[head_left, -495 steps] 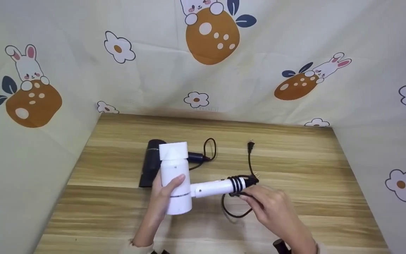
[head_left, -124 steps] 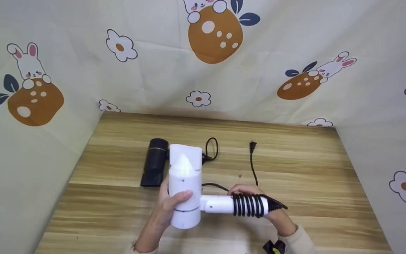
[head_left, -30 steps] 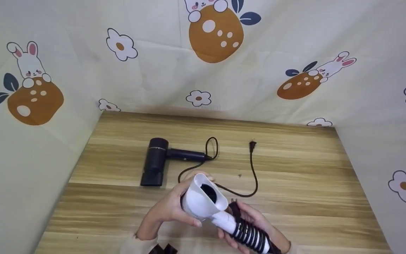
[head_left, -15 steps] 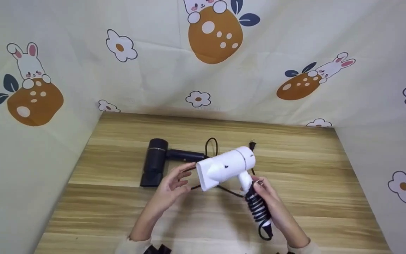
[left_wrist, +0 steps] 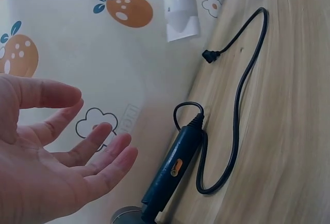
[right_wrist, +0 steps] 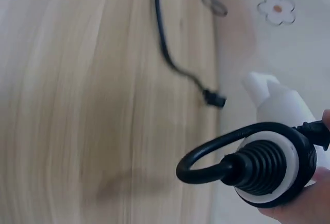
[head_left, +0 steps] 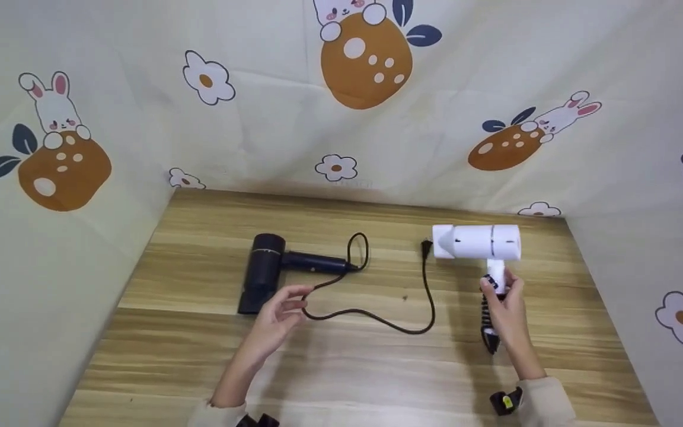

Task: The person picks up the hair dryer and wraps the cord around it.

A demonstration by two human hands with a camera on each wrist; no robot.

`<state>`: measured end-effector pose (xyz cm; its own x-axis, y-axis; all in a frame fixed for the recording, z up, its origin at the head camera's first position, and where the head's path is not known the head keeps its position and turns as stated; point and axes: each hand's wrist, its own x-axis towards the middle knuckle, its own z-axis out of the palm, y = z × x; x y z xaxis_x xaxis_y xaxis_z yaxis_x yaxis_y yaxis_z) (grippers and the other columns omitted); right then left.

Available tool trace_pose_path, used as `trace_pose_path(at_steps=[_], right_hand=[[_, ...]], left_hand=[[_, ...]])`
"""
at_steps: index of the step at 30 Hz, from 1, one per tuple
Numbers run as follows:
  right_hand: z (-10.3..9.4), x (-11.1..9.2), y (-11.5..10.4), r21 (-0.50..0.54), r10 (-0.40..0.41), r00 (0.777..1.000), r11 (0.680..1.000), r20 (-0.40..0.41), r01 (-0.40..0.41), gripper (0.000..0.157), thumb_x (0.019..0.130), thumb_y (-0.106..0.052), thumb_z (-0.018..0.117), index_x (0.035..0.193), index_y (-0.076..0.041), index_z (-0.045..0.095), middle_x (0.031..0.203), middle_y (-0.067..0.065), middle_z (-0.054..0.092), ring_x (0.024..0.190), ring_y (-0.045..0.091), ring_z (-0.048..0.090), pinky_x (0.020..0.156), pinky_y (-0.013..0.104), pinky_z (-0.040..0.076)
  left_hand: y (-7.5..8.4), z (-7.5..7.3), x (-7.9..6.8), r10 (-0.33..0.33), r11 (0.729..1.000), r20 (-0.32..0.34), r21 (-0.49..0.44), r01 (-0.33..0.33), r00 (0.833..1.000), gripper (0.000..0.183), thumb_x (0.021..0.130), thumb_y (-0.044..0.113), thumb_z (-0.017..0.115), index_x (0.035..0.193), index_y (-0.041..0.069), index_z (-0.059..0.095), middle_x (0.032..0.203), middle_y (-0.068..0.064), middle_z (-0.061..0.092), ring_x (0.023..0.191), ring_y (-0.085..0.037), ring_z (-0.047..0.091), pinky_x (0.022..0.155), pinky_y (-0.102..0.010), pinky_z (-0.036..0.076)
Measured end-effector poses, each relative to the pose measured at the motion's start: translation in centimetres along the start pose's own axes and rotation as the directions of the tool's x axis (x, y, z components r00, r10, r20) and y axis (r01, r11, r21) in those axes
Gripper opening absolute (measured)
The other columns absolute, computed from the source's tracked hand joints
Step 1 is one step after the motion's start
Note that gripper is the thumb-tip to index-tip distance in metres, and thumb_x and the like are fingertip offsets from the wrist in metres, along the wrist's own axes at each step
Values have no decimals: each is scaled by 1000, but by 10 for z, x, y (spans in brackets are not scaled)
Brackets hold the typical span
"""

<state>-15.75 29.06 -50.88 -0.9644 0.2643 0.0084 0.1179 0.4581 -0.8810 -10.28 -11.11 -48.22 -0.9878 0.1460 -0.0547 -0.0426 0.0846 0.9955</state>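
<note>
My right hand (head_left: 506, 308) grips the handle of a white hair dryer (head_left: 475, 242), held up over the right side of the table with its nozzle pointing left. Its black cord (right_wrist: 227, 152) is wound in coils around the handle, and the plug end lies by my fingers. My left hand (head_left: 279, 317) holds nothing; its fingers are loosely bent, palm visible in the left wrist view. Behind that hand a black hair dryer (head_left: 263, 270) lies on the table, its handle pointing right.
The black dryer's cord (head_left: 356, 311) loops loosely across the middle of the wooden table (head_left: 341, 379), ending in a plug (head_left: 426, 248) near the white dryer's nozzle. Printed cloth (head_left: 270, 130) with rabbits and flowers walls the table at the back and both sides.
The white hair dryer has left my left hand and swung to the right in my right hand, now level. Its cord was being wound earlier. My left hand has drawn slightly left.
</note>
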Motion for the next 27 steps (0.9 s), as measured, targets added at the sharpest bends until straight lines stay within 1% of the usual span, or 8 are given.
trace_pose_path(at_steps=[2,4,7,9,11,16,22,27], right_hand=[[-1,6,11,-87,-83,993,993,-86,76,65,92,-24,56,140,5,22,130,26,41,99,23,47,84,27,41],[-1,11,22,-211,-214,964,961,-158,179,65,89,-19,61,137,8,26,124,31,42,100,35,46,87,40,39],[2,16,37,-455,-422,879,842,-222,290,64,81,-15,69,129,11,36,112,34,45,96,45,42,83,54,34],[5,19,42,-578,-518,826,753,-222,316,65,76,-14,74,126,9,40,105,32,47,88,44,42,75,53,35],[8,22,45,-654,-559,805,688,-199,316,68,72,-13,77,126,7,41,103,32,48,84,44,44,71,52,36],[21,28,46,-732,-535,838,611,-103,300,77,65,-10,80,128,5,39,102,31,55,80,46,49,65,51,36],[31,34,49,-747,-377,926,624,-30,230,70,70,-15,79,124,7,40,98,32,56,83,48,53,64,50,35],[31,47,44,-754,-226,974,639,2,150,56,83,-21,68,118,11,38,99,34,52,88,50,51,69,53,37]], left_hand=[[-1,0,0,-4,1000,2,11,4,1000,44,80,-8,51,124,0,51,129,-19,51,111,-30,52,91,-33,44],[-2,1,0,-6,1000,12,11,6,1000,44,80,-8,50,124,0,51,129,-20,51,112,-31,52,92,-34,44],[-3,1,-1,-9,1000,29,4,9,1000,45,80,-8,48,124,0,51,131,-21,49,113,-32,51,92,-34,44],[-4,2,-2,-10,1000,38,-3,10,999,45,80,-8,48,124,0,50,131,-22,48,113,-33,50,92,-34,44],[-5,2,-2,-9,1000,40,0,9,999,45,80,-9,47,124,0,50,131,-22,49,113,-33,50,91,-35,45],[-5,5,-1,6,1000,50,8,-7,999,44,80,-9,46,123,-2,50,130,-23,49,111,-32,51,93,-40,44],[-5,4,-1,16,1000,54,10,-17,998,44,80,-10,45,123,-3,50,129,-25,49,109,-31,52,92,-43,44],[-7,1,-3,2,1000,50,11,-2,999,45,80,-11,44,123,-4,50,130,-26,48,109,-31,52,92,-41,44]])
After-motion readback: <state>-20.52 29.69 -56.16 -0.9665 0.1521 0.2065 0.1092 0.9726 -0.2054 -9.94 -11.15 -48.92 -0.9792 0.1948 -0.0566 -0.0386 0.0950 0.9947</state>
